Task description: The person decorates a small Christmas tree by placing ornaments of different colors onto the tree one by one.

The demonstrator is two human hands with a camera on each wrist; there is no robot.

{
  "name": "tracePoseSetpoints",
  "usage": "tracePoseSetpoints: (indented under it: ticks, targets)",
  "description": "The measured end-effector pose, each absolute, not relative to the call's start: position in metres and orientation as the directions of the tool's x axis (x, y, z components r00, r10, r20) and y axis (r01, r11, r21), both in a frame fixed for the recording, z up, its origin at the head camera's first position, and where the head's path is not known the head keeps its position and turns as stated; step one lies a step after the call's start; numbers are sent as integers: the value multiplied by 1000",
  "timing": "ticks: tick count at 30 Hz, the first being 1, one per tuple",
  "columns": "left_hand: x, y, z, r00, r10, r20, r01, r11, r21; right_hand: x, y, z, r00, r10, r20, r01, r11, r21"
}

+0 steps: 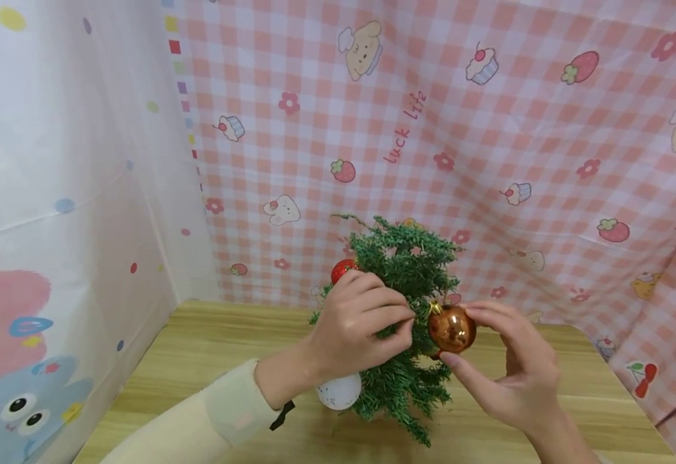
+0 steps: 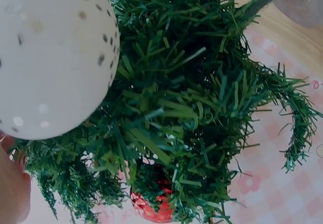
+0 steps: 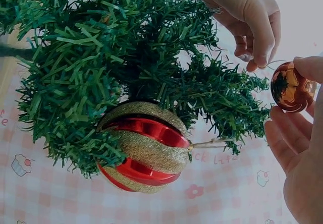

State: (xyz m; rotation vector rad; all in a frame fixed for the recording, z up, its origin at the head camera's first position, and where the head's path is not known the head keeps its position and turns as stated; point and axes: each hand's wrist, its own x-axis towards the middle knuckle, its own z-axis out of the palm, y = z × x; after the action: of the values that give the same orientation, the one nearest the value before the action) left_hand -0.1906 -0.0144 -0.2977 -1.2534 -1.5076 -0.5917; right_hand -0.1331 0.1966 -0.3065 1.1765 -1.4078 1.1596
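Observation:
My right hand (image 1: pixel 517 370) holds a shiny copper-coloured Christmas bauble (image 1: pixel 452 328) between thumb and fingers, at the right side of a small artificial Christmas tree (image 1: pixel 407 380). In the right wrist view the same bauble (image 3: pixel 291 87) has a thin string running toward my left hand (image 3: pixel 252 19). The left hand (image 1: pixel 357 322) pinches that string between thumb and fingertip, in front of the tree's branches. A white speckled bauble (image 1: pixel 339 392) hangs below the left wrist. Behind the left hand is a red bauble (image 1: pixel 345 270). A red-and-gold striped bauble (image 3: pixel 146 146) hangs in the right wrist view.
The tree stands on a wood-grain table (image 1: pixel 210 348). A pink checked cloth (image 1: pixel 314 129) with printed cartoons hangs behind it, and a white printed cloth (image 1: pixel 82 161) hangs at the left. The tree's base (image 2: pixel 303 2) shows in part in the left wrist view.

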Motion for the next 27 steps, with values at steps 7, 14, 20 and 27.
tracePoseSetpoints:
  ticks: [7,14,20,27]
  targets:
    - [-194,-18,-296,68,384,921,915,344,-211,-132,201,-311,-124,-126,984,-962,257,-89]
    - [-195,-18,-295,3,355,935,908,391,-151,-137,205,-315,-141,-141,980,-915,398,-74]
    - [-195,-18,-297,-77,358,931,893,439,-95,-139,205,-317,-165,-154,974,-899,430,-84]
    - [-192,-16,-298,-180,370,912,869,494,-29,-137,204,-315,-209,-166,964,-868,485,-105]
